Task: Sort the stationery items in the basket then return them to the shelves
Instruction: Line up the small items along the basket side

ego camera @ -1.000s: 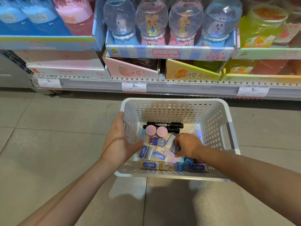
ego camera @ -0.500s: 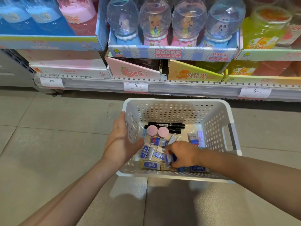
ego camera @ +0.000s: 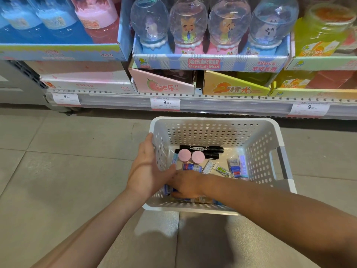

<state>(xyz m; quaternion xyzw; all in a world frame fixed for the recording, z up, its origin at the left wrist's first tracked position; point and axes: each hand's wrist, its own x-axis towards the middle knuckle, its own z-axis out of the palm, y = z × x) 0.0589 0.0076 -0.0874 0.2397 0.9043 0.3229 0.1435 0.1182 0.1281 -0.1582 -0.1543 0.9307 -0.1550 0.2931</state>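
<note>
- The right hand point(ego camera: 186, 185) is down inside the white basket point(ego camera: 214, 123), at about 7 o'clock on the basket floor. Its fingers curl down onto a small blue pack point(ego camera: 167, 189) there. I cannot tell if it really has hold of the pack.
- The left hand point(ego camera: 147, 169) is at 9 o'clock on the basket. Its fingers lie straight along the outside of the left wall, and its thumb hooks over the rim to the inside. So it holds the wall between thumb and fingers.
- The basket sits on the grey tile floor point(ego camera: 58, 171), just in front of the shelf.
- More small erasers point(ego camera: 222, 170) in wrappers lie loose on the basket floor, around the middle and toward 3 o'clock.
- Two round pink lids point(ego camera: 191, 156) sit side by side toward 11 o'clock in the basket.
- Two black markers point(ego camera: 204, 149) lie flat just behind the pink lids, near the far wall at 12 o'clock.
- Past the basket is the shelf edge with white price tags point(ego camera: 164, 103).
- On the shelf, at 12 o'clock, stand clear egg-shaped toys point(ego camera: 188, 24) in a box that says Crystal Mud.
</note>
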